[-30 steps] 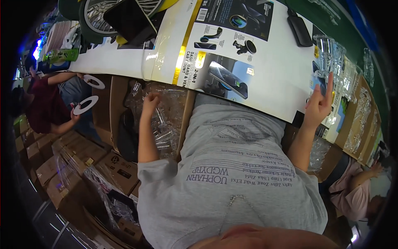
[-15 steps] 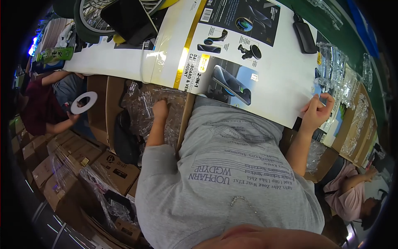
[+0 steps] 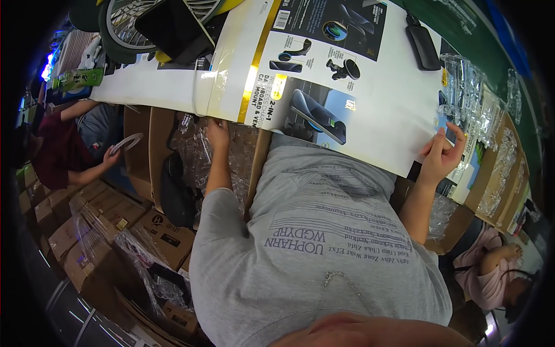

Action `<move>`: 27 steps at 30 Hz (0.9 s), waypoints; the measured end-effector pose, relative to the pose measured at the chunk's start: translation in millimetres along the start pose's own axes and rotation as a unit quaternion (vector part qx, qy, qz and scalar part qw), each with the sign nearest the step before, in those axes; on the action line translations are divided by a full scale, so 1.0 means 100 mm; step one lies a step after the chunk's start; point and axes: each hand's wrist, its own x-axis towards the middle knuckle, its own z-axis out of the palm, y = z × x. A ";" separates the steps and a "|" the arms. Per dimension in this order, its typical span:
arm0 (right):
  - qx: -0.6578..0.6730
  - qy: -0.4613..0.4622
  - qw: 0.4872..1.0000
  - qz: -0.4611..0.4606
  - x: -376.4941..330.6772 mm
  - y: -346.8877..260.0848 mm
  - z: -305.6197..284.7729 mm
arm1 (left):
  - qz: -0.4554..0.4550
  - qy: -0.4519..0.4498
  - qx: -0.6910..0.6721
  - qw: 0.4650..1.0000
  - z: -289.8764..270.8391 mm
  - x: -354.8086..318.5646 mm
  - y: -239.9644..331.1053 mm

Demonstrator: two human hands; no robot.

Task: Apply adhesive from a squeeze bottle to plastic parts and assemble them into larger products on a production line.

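My left hand (image 3: 218,134) is by the near edge of a white printed cardboard sheet (image 3: 231,63), above an open carton (image 3: 254,159) of clear plastic pieces (image 3: 237,153). Its fingers look closed, and the tips are partly hidden at the sheet's edge, so what they hold does not show. At the sheet's right end, my right hand (image 3: 440,153) hovers with nothing visible in it. The index finger is raised apart while the other fingers curl loosely. Stacked clear plastic trays (image 3: 462,87) lie just beyond it.
On the sheet lie a black oblong device (image 3: 423,46) and, far left, a smartphone (image 3: 173,29) against a small fan (image 3: 124,29). A green bottle (image 3: 81,79) lies behind. Brown cartons (image 3: 167,237) crowd the left floor. Co-workers sit left, holding a white ring (image 3: 127,141), and right.
My left hand has come up from inside the carton to the sheet's edge. My right index finger has straightened somewhat. The left co-worker's white ring has tilted edge-on.
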 end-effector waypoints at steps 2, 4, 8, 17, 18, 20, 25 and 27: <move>0.001 0.008 1.000 -0.006 0.00 -0.01 -0.02 | -0.039 -0.082 -0.009 0.996 -0.08 0.13 0.29; -0.004 0.013 1.000 0.000 0.00 -0.03 -0.03 | -0.024 -0.230 0.062 0.971 -0.08 0.28 0.51; 0.011 -0.014 1.000 -0.014 0.00 -0.05 0.03 | 0.114 -0.097 -0.219 0.964 0.43 0.48 0.03; 0.010 0.013 1.000 0.005 0.00 -0.02 -0.04 | -0.210 -0.188 -0.309 0.908 0.88 0.14 -0.10; 0.030 -0.013 0.999 0.001 0.00 -0.04 0.01 | -0.135 -0.040 -0.234 0.962 0.79 0.08 -0.40; 0.042 -0.035 0.999 -0.006 0.00 -0.04 0.02 | -0.052 0.099 -0.152 0.982 0.63 0.02 -0.60; 0.024 -0.018 0.999 -0.010 0.00 -0.03 -0.03 | 0.001 -0.110 -0.246 0.963 -0.12 0.12 -0.54; 0.033 -0.017 0.999 -0.004 -0.01 -0.05 -0.01 | -0.024 -0.226 -0.220 0.949 -0.47 0.16 -0.68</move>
